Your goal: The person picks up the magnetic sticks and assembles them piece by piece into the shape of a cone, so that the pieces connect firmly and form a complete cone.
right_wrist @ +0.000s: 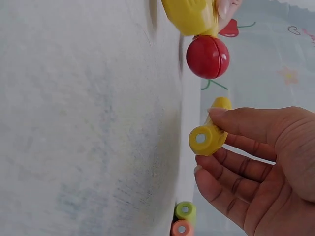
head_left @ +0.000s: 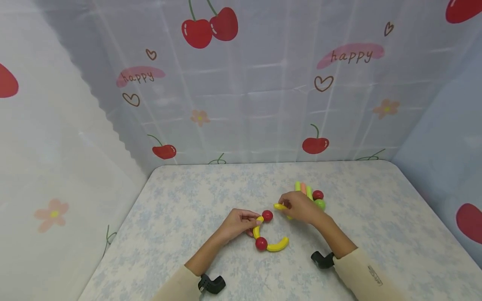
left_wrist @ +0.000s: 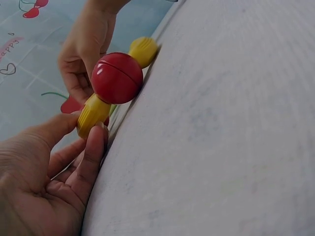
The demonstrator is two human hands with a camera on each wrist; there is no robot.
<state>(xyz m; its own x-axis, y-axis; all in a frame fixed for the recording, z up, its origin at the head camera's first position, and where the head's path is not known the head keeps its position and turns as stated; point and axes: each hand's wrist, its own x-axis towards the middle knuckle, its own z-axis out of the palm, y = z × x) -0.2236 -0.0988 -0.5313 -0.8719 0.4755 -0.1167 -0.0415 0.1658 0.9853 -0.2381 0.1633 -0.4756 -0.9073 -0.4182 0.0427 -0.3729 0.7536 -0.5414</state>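
Two red balls and two curved yellow sticks form an open curve on the table. My left hand [head_left: 238, 225] pinches the left curved yellow stick [head_left: 257, 231] between thumb and fingers. That stick runs from the far red ball [head_left: 267, 215] to the near red ball [head_left: 261, 243]. From the near ball a second curved yellow stick [head_left: 278, 245] extends rightward. My right hand [head_left: 302, 207] pinches a loose curved yellow stick [right_wrist: 216, 130], apart from the far ball. A round silver spot shows on its end in the right wrist view.
Behind my right hand lie green sticks [head_left: 309, 192] and an orange stick [head_left: 303, 188], beside a red ball [head_left: 318, 195] and a green ball [head_left: 320, 204]. Another yellow piece [head_left: 289, 217] peeks from under that hand. A cherry-printed curtain [head_left: 256, 125] hangs behind the table [head_left: 180, 188].
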